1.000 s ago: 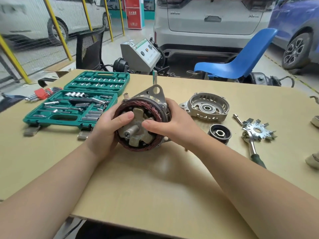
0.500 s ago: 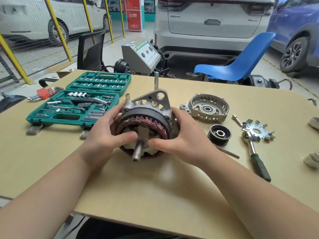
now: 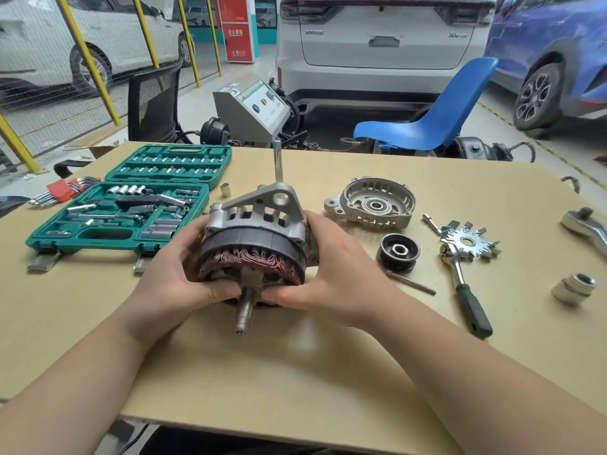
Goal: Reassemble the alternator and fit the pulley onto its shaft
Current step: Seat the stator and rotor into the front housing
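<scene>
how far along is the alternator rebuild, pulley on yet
Done: the rotor sits inside the alternator body, shaft sticking out. In hand: left hand and right hand grip that body. Left: end cover, fan and pulley lie on the table.

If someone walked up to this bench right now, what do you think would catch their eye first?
Most likely the half-built alternator at the centre of the table, gripped by the left hand and right hand, copper windings exposed and threaded shaft pointing toward the viewer. Next, the open green socket set at left and the loose end housing and pulley at right.
</scene>
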A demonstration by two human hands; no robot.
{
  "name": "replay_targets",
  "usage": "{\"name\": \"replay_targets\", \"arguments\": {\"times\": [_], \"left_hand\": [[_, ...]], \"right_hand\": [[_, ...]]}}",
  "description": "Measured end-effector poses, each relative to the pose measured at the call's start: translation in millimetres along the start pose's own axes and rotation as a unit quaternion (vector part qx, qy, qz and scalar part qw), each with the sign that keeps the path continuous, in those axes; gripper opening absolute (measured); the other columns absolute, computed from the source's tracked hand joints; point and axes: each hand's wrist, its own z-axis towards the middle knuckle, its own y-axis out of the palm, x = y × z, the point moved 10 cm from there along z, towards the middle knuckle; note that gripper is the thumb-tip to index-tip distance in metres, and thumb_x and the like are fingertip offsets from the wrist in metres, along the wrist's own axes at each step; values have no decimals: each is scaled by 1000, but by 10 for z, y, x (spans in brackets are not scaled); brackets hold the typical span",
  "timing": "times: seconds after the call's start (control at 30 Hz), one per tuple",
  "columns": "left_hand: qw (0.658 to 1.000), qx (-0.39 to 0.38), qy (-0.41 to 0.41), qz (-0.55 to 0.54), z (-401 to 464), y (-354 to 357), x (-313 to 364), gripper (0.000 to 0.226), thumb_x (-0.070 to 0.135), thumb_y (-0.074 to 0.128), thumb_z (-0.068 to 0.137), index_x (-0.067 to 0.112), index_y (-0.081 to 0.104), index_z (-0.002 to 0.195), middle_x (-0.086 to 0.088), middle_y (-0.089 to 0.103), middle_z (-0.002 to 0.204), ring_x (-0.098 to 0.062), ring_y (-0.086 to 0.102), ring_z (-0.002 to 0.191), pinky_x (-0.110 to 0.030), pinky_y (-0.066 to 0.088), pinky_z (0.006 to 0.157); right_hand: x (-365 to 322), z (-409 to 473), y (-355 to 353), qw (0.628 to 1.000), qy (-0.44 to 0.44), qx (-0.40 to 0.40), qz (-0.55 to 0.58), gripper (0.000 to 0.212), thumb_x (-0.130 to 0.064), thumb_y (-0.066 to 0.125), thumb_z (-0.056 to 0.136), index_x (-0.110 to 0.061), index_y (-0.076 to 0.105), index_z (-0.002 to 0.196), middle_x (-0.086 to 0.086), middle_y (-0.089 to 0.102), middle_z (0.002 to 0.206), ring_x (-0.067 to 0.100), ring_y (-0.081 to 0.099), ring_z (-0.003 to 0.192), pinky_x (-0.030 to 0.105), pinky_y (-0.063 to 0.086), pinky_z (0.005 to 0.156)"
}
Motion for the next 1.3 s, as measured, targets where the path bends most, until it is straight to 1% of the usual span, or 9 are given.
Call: {"name": "replay_targets", "arguments": {"times": [0.3,0.4,0.47,0.6,0.73,0.87,1.03,1.17,1.3], "left_hand": [[1000,13,26,-11,-42,38,66,95,24,97,60,45,59,145,3,76,130,-18,76,117,-24,60,91],[1000,8,28,2,-32,28,40,96,20,98,62,43,59,147,3,75,133,-18,74,120,-24,60,91],[1000,5,14,-10,-23,15,-4,100,18,101,62,33,56,150,0,73,137,-22,72,124,-26,60,93],[1000,5,15,19,-28,31,39,94,48,105,58,38,64,142,-2,74,133,-21,72,123,-24,58,95],[997,14,41,62,-32,20,88,91,41,100,64,34,61,147,1,75,133,-17,73,121,-20,57,95],[994,13,62,85,-37,37,129,93,39,96,67,23,58,151,2,75,132,-15,73,120,-20,56,96],[991,7,75,109,-50,84,175,90,41,94,69,29,58,151,6,75,132,-10,72,120,-16,54,97],[992,25,54,110,-48,15,128,92,58,98,64,45,59,147,13,75,130,-6,72,120,-12,53,95],[998,-9,16,64,-22,33,-48,104,52,104,62,43,52,152,2,71,139,-22,72,125,-35,58,104]], "right_hand": [[67,-28,-43,1000,24,-1,17,108,-67,87,56,-41,36,147,-23,60,132,-5,57,119,19,46,102],[89,-37,-39,999,27,-1,23,79,-63,88,57,-39,51,123,-20,65,114,-1,62,106,23,52,92],[85,-41,-54,999,29,2,25,73,-65,85,55,-38,53,115,-20,65,108,-2,62,101,16,50,85],[80,-46,-44,1000,16,0,17,75,-61,87,61,-33,54,122,-18,65,112,1,62,104,26,52,91],[42,-69,-28,1000,-9,9,-22,74,-63,83,69,-26,54,127,-11,62,117,10,58,108,32,49,94],[30,-97,-15,1000,-14,13,-25,77,-66,76,71,-29,50,134,-13,60,121,6,55,112,21,45,94],[49,-89,-5,999,-17,15,-28,77,-65,79,73,-29,49,135,-11,60,123,8,55,113,26,47,95],[83,-52,-23,1000,-21,9,8,72,-60,83,71,-33,53,131,-15,63,117,1,58,107,13,44,86],[118,-46,-45,998,-16,13,55,73,-54,88,67,-34,54,128,-19,65,111,-5,62,101,5,43,79]]}}
